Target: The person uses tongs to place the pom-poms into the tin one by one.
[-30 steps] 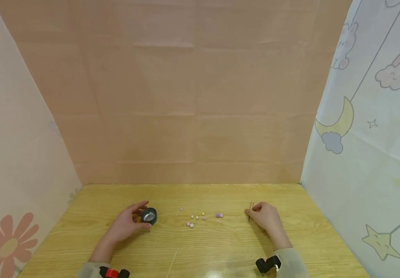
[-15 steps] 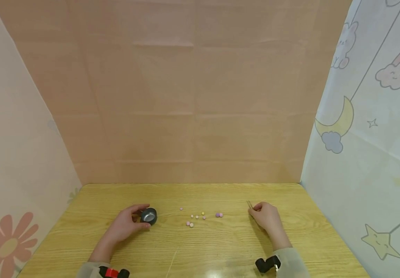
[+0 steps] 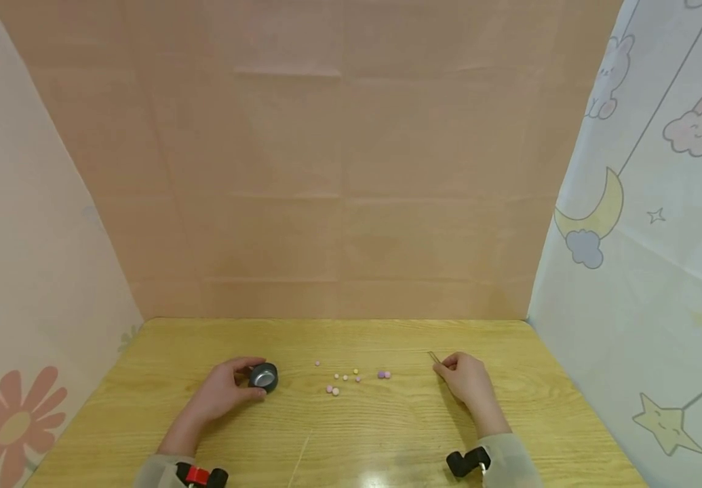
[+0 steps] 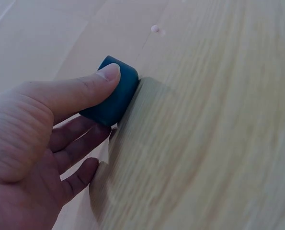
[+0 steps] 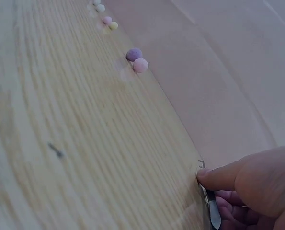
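My left hand [image 3: 219, 390] is at the left of the table, thumb and fingers around a small dark round cup [image 3: 263, 377] with a shiny inside. In the left wrist view the thumb presses the blue-green-looking side of the cup [image 4: 125, 91], which stands tilted or low against the wood. At the right, my right hand [image 3: 463, 383] pinches thin metal tweezers [image 3: 433, 356], prongs pointing away to the upper left. The blunt end of the tweezers [image 5: 214, 214] shows under the thumb in the right wrist view. Between the hands lie several small balls, including a purple ball [image 3: 381, 374] touching a pink ball [image 3: 388, 375].
A yellow ball [image 3: 355, 371] and several pale and pink balls lie spread on the wooden table [image 3: 338, 434]. A brown paper-like sheet [image 3: 338, 203] rises behind the table's far edge. Printed cloth walls stand at both sides, with a flower at left.
The tweezers have turned in my right fingers: their prongs swing from nearly upright to leaning left. My left hand and the cup stay almost in place; the head view shifts slightly.
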{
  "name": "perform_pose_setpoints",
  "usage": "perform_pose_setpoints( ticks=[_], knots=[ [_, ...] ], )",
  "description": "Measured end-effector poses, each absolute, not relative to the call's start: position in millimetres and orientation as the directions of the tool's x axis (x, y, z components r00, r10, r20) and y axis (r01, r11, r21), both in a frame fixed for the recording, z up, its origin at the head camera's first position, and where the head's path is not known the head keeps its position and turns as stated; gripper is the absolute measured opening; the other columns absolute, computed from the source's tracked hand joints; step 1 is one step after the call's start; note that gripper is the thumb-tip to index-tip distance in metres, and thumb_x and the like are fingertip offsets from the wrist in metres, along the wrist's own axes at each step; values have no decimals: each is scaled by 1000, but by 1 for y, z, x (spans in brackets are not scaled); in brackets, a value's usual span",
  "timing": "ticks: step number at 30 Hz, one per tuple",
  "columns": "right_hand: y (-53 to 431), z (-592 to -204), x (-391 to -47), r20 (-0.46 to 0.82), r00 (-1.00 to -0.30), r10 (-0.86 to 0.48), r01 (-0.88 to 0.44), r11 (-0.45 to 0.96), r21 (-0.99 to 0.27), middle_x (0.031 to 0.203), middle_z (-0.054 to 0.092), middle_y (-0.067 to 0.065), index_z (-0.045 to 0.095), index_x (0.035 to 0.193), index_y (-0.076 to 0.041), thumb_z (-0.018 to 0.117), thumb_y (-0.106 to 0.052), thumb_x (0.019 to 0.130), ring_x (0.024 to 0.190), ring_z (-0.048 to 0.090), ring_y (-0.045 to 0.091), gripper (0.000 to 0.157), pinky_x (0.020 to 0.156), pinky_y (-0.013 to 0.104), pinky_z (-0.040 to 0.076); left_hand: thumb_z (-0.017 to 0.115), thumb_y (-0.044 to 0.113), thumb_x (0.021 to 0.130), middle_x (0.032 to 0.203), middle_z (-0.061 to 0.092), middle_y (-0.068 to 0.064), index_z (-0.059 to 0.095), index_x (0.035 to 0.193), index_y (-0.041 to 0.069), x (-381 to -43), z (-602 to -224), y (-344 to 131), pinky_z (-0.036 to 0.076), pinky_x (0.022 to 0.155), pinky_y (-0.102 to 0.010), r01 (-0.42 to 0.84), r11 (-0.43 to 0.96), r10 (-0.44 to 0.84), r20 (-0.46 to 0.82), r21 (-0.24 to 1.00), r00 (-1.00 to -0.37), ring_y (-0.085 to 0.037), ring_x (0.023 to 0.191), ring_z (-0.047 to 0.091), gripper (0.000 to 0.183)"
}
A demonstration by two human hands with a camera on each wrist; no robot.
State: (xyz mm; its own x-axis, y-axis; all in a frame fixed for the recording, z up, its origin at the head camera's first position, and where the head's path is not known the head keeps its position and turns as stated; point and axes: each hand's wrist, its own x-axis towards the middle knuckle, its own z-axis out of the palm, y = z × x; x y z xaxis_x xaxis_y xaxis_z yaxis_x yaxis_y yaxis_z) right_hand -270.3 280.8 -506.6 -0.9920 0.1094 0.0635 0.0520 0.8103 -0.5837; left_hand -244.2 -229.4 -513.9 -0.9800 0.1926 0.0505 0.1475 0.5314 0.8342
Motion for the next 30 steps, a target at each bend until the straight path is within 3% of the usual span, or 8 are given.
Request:
perform_pose_setpoints(
  ticks=[4, 12, 16, 20, 30],
  knots=[
    [279, -505, -270, 68, -993, 98, 42, 819, -573, 91, 71, 5, 73, 105, -2, 75, -26, 101, 80, 64, 23, 24, 79, 49, 54, 95, 23, 84, 120, 71, -4, 71, 139, 12, -244, -515, -229, 48, 104, -59, 136, 539, 189, 38, 832, -981, -27, 116, 64, 61],
    [275, -505, -272, 91, -995, 31, -27, 813, -582, 98, 73, 5, 75, 113, -4, 73, -22, 104, 90, 68, 25, 20, 85, 52, 55, 94, 21, 85, 123, 71, -6, 66, 144, 6, -242, -515, -229, 53, 95, -45, 150, 525, 221, 36, 838, -975, -24, 111, 65, 66],
    [274, -507, -272, 129, -991, -25, -95, 816, -570, 102, 74, 4, 77, 120, -5, 74, -19, 103, 93, 69, 24, 21, 88, 52, 55, 94, 21, 85, 124, 71, -8, 65, 144, 4, -242, -514, -228, 54, 94, -46, 164, 516, 242, 41, 841, -969, -25, 111, 66, 68],
    [271, -510, -273, 162, -984, -78, -156, 817, -555, 100, 73, 1, 78, 116, -8, 74, -17, 103, 90, 66, 19, 17, 86, 48, 55, 93, 21, 86, 125, 71, -7, 67, 142, 5, -242, -515, -228, 54, 98, -49, 165, 517, 248, 38, 840, -968, -25, 112, 66, 64],
    [264, -510, -274, 153, -969, -196, -249, 780, -574, 103, 73, -7, 79, 112, -19, 76, -17, 102, 93, 64, 10, 10, 88, 42, 55, 92, 23, 88, 124, 72, -5, 68, 141, 7, -246, -515, -228, 53, 98, -46, 177, 517, 260, 44, 837, -965, -24, 113, 65, 60]
  ],
)
